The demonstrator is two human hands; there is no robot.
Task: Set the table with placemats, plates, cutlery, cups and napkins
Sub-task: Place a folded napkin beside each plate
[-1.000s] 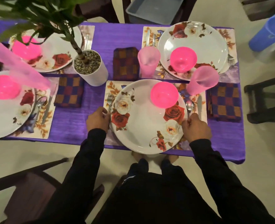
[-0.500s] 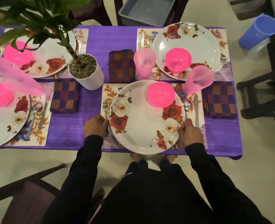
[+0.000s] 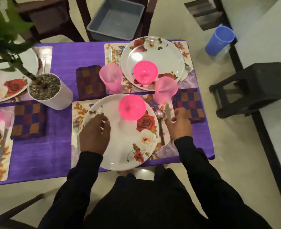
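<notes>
The left hand (image 3: 95, 135) is over the left side of the flowery plate (image 3: 119, 146), its grip loose and holding nothing. The right hand (image 3: 179, 124) is spread open by the knife (image 3: 168, 111) and spoon (image 3: 159, 116), maybe touching the knife. A pink bowl (image 3: 132, 107) sits on the plate, near the counter's (image 3: 42, 154) front edge.

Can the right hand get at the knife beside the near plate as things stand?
Probably yes. The right hand hovers open right by the knife, which lies uncovered between the spoon and napkin.

Dim indoor light, plate (image 3: 153, 57) glare, hands motion-blurred, edges wide-angle warped.
</notes>
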